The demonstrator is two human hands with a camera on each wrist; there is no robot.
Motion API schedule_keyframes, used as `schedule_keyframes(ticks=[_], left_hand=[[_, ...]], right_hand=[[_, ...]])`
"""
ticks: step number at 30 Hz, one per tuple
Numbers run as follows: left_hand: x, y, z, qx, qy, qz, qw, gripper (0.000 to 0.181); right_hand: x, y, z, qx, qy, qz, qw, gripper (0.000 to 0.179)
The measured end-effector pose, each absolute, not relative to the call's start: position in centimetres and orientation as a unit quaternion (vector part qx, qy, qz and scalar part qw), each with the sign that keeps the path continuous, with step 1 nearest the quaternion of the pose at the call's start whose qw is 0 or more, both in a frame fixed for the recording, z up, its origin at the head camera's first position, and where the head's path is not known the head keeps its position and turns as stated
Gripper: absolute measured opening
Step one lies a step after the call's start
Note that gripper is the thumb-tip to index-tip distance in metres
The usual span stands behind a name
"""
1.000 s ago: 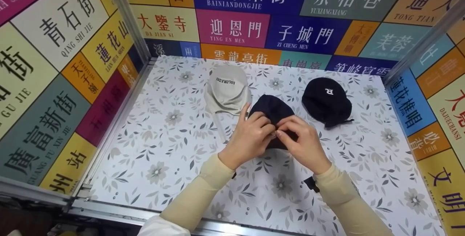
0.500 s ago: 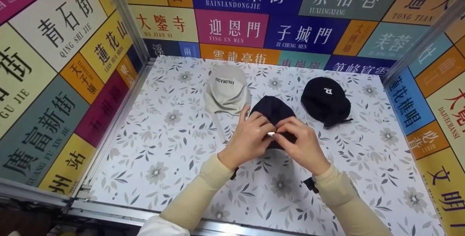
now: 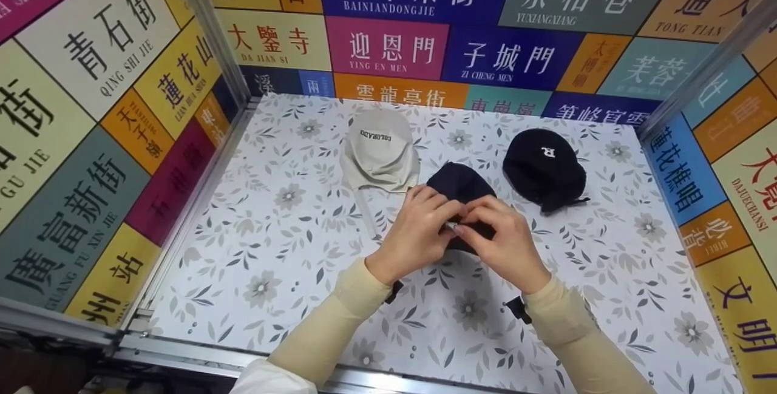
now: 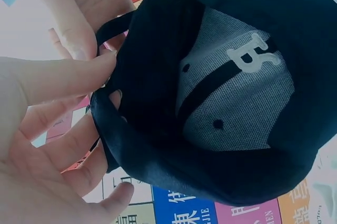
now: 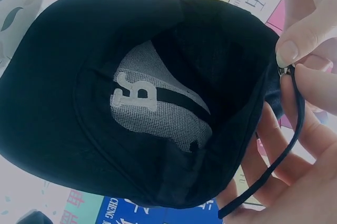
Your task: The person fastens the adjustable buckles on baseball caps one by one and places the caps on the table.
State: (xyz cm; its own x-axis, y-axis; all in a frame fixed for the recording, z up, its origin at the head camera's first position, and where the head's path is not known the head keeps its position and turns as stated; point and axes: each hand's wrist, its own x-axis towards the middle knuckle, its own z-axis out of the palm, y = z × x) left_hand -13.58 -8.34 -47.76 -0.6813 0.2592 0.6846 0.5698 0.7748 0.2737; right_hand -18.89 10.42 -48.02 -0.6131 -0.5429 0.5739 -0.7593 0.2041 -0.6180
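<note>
A dark navy baseball cap is held between both hands above the table, its inside and pale mesh lining facing the wrist cameras. My left hand pinches the back band beside a small metal buckle. With thumb and index finger, my right hand pinches the narrow adjustment strap at that buckle. The strap's loose end hangs in a curve past the right palm in the right wrist view. In the head view, the fingers hide most of the cap's back opening.
A beige cap with COLORADO lettering lies behind the left hand, its strap trailing forward. To the right rests a black cap with a white R. Sign-covered walls enclose the floral tabletop at the back and sides.
My left hand's outstretched finger has drawn in toward the others. The cap has shifted slightly toward me, and the buckle has come into sight between the fingertips.
</note>
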Motion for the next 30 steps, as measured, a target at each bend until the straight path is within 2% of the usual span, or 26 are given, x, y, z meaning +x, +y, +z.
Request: schedule_keyframes(ticks=[14,24,30], left_hand=[[-13.1,-7.6,-47.8,-0.240,-0.878,-0.245,0.334,0.026],[-12.8,-7.6,-48.0,-0.223,-0.883,-0.241,0.336,0.048],[-13.0,-7.7,-47.5,-0.220,-0.864,-0.271,0.363,0.030]], right_hand=[[-19.5,10.4,-49.4,0.429,-0.779,0.433,0.149,0.013],[-19.2,10.3,-50.0,0.423,-0.766,0.461,0.147,0.011],[-19.2,10.2,-50.4,0.434,-0.755,0.470,0.142,0.019]])
